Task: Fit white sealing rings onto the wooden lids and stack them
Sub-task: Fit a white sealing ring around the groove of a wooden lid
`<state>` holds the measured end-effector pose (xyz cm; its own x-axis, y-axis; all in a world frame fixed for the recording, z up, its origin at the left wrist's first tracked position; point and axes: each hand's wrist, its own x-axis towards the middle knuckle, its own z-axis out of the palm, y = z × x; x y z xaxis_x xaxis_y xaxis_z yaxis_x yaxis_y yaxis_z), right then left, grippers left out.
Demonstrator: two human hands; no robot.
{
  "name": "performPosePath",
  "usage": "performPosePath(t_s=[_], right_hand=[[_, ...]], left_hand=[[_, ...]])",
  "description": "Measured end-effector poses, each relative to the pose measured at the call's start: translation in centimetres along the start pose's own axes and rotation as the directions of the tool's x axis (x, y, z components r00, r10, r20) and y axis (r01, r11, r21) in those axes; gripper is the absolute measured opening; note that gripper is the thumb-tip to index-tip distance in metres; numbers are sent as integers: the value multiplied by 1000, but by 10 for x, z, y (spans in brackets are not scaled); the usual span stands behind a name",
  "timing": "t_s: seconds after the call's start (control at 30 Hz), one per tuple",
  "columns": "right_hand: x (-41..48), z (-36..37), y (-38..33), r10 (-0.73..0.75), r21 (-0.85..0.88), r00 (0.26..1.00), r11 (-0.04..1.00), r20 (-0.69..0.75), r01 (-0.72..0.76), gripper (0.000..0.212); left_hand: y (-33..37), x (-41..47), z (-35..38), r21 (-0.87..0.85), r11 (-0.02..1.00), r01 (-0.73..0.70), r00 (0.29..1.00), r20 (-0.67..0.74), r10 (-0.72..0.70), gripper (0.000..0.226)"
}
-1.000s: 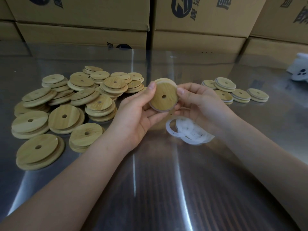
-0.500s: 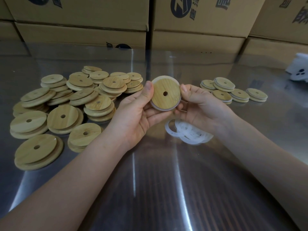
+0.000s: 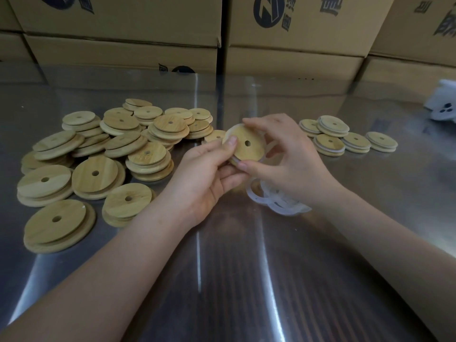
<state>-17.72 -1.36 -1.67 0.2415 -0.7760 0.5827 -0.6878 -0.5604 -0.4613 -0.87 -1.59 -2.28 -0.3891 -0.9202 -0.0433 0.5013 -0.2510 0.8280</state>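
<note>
Two bare forearms reach in from the near edge of a shiny metal table (image 3: 222,280) and meet near its middle. A loose heap of white sealing rings (image 3: 278,203) lies on the surface just under the right wrist, partly hidden by it.

Above the heap, both hands hold one wooden lid (image 3: 246,144), tilted with its flat face and centre hole toward the camera. The left hand (image 3: 204,178) grips it with the thumb pressed on the face near the left rim and the fingers curled beneath. The right hand (image 3: 291,164) pinches it with the fingers arched over the far rim and the thumb at the near rim. A thin white band shows along parts of the lid's edge.

A large pile of bare lids (image 3: 98,156), many overlapping or stacked, fills the left side of the surface from the near-left part toward the far edge. A smaller group of lids with white rims (image 3: 345,137) lies right of the hands. A white object (image 3: 441,107) sits at the right edge; what it is cannot be told. Cardboard boxes (image 3: 123,25) stand stacked along the far edge.
</note>
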Motion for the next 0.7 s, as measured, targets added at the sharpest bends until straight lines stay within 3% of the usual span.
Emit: performPosePath(t_s=[0.23, 0.43, 0.7], right_hand=[[0, -3, 0, -19, -37, 999, 999, -29, 18, 59], [0, -7, 0, -9, -32, 997, 999, -71, 7, 56], [5, -18, 20, 154, -53, 966, 984, -208, -168, 49]], left_hand=[[-1, 1, -1, -5, 1000, -13, 1000, 25, 13, 31], [-2, 2, -3, 150, 989, -8, 998, 69, -3, 34], [-4, 3, -1, 330, 943, 34, 999, 0, -36, 39]])
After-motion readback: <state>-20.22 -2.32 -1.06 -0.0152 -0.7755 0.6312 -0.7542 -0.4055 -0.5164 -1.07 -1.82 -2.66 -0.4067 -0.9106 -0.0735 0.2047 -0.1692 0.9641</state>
